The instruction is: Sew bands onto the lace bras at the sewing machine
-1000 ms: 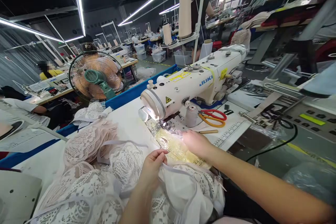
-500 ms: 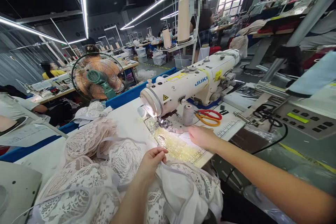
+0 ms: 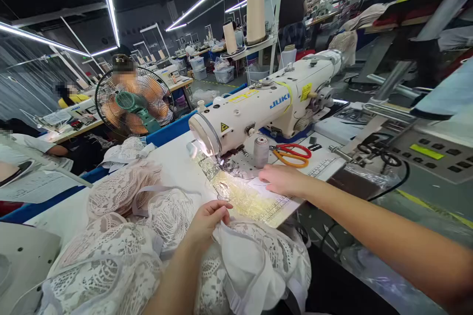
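A white sewing machine (image 3: 254,103) stands over the table, its lamp lit at the needle area. My right hand (image 3: 279,179) is closed at the strip of grey-white fabric (image 3: 240,170) in front of the machine, beside a grey thread spool (image 3: 261,152); its fingertips are partly hidden. My left hand (image 3: 210,216) is closed, thumb near the curled fingers, just above a white lace garment (image 3: 251,261); what it pinches is too small to tell. Shiny yellowish film (image 3: 236,194) covers the table between my hands.
Piles of lace cups (image 3: 121,192) lie on the left. Red and orange-handled scissors (image 3: 293,154) lie behind my right hand. A fan (image 3: 133,101) stands beyond the table's blue edge. A control panel (image 3: 436,152) is at the right. Other people sit or stand at machines farther back.
The view has shifted slightly. My right hand's fingers have changed their pose near the fabric strip. My left thumb and fingers have also shifted a little, above the same garment.
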Tool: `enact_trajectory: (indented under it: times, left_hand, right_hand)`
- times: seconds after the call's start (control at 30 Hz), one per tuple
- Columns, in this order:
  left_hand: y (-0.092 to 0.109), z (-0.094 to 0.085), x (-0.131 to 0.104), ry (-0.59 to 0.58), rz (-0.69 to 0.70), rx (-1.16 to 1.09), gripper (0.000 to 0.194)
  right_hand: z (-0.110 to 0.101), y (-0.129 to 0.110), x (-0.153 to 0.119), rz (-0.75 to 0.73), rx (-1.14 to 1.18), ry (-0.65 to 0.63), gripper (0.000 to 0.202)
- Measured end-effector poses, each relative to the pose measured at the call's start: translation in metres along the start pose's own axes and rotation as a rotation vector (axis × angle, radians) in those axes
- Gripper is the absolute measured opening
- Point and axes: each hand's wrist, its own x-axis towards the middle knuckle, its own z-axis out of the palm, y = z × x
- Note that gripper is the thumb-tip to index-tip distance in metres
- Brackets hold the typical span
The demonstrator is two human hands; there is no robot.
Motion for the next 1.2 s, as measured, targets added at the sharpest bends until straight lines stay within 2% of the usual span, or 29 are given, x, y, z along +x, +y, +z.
enact_trajectory:
  times: [0.07, 0.13, 0.27, 0.37, 0.43, 0.5, 0.53, 0.63, 0.7, 0.73, 0.77, 0.8, 0.87, 0.9, 0.93, 1.0, 1.03, 1.07, 1.1, 1.13, 1.17, 1.2]
  left_hand:
    - [-0.001, -0.001, 0.0, -0.025, 0.002, 0.006, 0.028]
    - [-0.001, -0.002, -0.001, -0.071, 0.019, 0.009, 0.036]
    - [0.007, -0.008, -0.008, -0.294, -0.012, 0.118, 0.056]
    - [0.019, -0.006, -0.017, -0.479, -0.15, 0.351, 0.047]
    - [0.029, 0.006, -0.026, -0.556, -0.173, 0.49, 0.04]
    - [0.041, 0.03, -0.037, -0.591, -0.104, 0.61, 0.034]
    - [0.048, 0.044, -0.042, -0.602, -0.048, 0.673, 0.03]
    - [0.065, 0.083, -0.059, -0.643, 0.19, 0.834, 0.017]
    - [0.068, 0.094, -0.071, -0.64, 0.343, 0.925, 0.013]
    - [0.064, 0.093, -0.077, -0.583, 0.407, 0.952, 0.013]
    - [0.057, 0.089, -0.085, -0.478, 0.46, 0.977, 0.014]
    - [0.045, 0.081, -0.093, -0.225, 0.533, 0.977, 0.017]
    - [0.01, 0.066, -0.112, 0.58, 0.627, 0.897, 0.026]
    - [-0.015, 0.06, -0.121, 0.936, 0.597, 0.808, 0.031]
    - [-0.043, 0.057, -0.128, 1.05, 0.565, 0.796, 0.035]
    - [-0.106, 0.061, -0.138, 1.131, 0.51, 0.798, 0.029]
    - [-0.138, 0.066, -0.139, 1.136, 0.476, 0.793, 0.022]
    - [-0.168, 0.073, -0.14, 1.087, 0.43, 0.78, 0.021]
    - [-0.194, 0.079, -0.14, 0.952, 0.326, 0.724, 0.032]
    - [-0.216, 0.083, -0.141, 0.87, 0.217, 0.676, 0.044]
    - [-0.233, 0.084, -0.142, 0.849, 0.119, 0.638, 0.054]
    - [-0.246, 0.082, -0.145, 0.917, 0.046, 0.575, 0.058]
  right_hand:
    - [0.007, 0.003, 0.003, -0.007, 0.056, 0.021, 0.005]
    - [0.013, 0.007, 0.001, -0.016, 0.133, 0.078, 0.011]
    - [0.02, 0.017, -0.025, -0.028, 0.334, 0.233, 0.014]
    - [0.021, 0.027, -0.058, -0.043, 0.596, 0.349, 0.019]
    - [0.021, 0.033, -0.082, -0.042, 0.945, 0.447, 0.024]
    - [0.021, 0.037, -0.105, -0.038, 1.182, 0.477, 0.031]
    - [0.021, 0.039, -0.116, -0.044, 1.229, 0.472, 0.033]
    - [0.025, 0.037, -0.145, -0.098, 1.207, 0.401, 0.028]
    - [0.034, 0.031, -0.16, -0.165, 1.126, 0.274, 0.025]
    - [0.04, 0.027, -0.166, -0.21, 1.085, 0.189, 0.025]
    - [0.047, 0.022, -0.17, -0.255, 1.049, 0.103, 0.025]
    - [0.056, 0.016, -0.173, -0.304, 1.025, 0.023, 0.026]
    - [0.08, 0.002, -0.171, -0.37, 1.008, -0.098, 0.026]
    - [0.095, -0.006, -0.168, -0.387, 1.007, -0.147, 0.026]
    - [0.112, -0.014, -0.163, -0.414, 1.006, -0.2, 0.027]
    - [0.152, -0.027, -0.152, -0.424, 0.982, -0.295, 0.03]
    - [0.174, -0.031, -0.148, -0.426, 0.937, -0.353, 0.032]
    - [0.195, -0.033, -0.144, -0.412, 0.875, -0.379, 0.035]
    - [0.214, -0.032, -0.142, -0.39, 0.814, -0.381, 0.038]
    - [0.231, -0.029, -0.14, -0.369, 0.781, -0.375, 0.038]
    - [0.245, -0.025, -0.138, -0.346, 0.763, -0.371, 0.037]
    - [0.256, -0.022, -0.136, -0.336, 0.746, -0.374, 0.035]
